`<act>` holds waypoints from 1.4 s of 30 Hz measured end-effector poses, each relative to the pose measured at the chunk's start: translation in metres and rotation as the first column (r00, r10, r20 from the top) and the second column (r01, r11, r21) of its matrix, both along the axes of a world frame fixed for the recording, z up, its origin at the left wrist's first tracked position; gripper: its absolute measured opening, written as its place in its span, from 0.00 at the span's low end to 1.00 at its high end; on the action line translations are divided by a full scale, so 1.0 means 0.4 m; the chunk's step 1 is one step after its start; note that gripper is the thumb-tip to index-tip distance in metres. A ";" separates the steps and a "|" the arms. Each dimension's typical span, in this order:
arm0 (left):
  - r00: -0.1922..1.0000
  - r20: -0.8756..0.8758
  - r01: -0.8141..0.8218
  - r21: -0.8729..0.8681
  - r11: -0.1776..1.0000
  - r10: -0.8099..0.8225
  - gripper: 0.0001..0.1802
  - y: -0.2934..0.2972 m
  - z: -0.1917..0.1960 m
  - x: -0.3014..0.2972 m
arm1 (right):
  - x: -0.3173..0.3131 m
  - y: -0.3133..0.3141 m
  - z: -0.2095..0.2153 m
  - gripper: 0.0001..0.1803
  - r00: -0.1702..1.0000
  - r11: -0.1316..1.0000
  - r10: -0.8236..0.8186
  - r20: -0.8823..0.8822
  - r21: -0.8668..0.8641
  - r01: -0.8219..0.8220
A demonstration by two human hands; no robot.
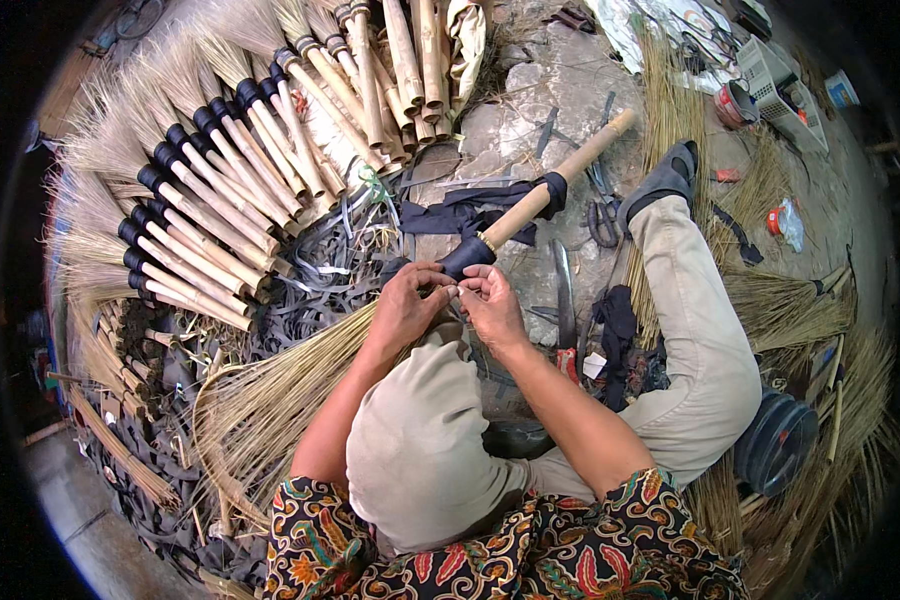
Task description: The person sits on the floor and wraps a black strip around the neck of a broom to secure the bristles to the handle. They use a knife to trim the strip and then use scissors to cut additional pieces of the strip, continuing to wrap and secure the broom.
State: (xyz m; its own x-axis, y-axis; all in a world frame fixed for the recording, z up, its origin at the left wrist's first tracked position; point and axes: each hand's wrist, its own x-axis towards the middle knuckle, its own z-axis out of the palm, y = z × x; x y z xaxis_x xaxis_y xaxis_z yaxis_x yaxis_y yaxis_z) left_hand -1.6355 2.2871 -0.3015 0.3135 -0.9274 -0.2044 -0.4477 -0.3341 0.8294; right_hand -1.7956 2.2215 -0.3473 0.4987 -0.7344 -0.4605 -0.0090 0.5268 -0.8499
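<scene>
A straw broom (295, 385) lies slantwise across my raised knee, its fibres fanning out to the lower left. Its pale wooden handle (560, 180) points to the upper right. Black wrapping (466, 257) covers the neck where fibres and handle meet. Against this wrapping, my left hand (410, 308) has its fingers curled and its thumb and fingertips pinched. Close beside it, my right hand (494, 312) pinches too, the fingertips of both hands nearly meeting. Whatever is between them is too small to make out. A black strip (547, 195) is looped round the handle farther up.
Rows of finished-looking brooms (205, 205) stand at the upper left. Cut black strips (320, 255) heap below them. A long blade (564, 290) with a red handle and scissors (602, 222) lie right of the broom. Loose straw bundles (790, 310) and a white basket (782, 92) sit farther right.
</scene>
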 end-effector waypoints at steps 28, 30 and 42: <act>0.946 0.231 -0.251 0.088 0.964 0.226 0.13 -0.084 -0.055 -0.029 | -0.404 0.030 -0.155 0.38 0.203 0.945 0.166 -0.965 0.096 -0.313; 0.942 0.259 -0.243 0.085 0.966 0.214 0.12 -0.082 -0.053 -0.033 | -0.382 0.029 -0.132 0.30 0.478 0.990 0.142 -0.867 0.124 -0.068; 0.935 0.285 -0.236 0.062 0.970 0.210 0.11 -0.085 -0.055 -0.033 | -0.212 0.076 0.144 0.30 0.709 0.867 0.077 -0.701 -0.304 -0.395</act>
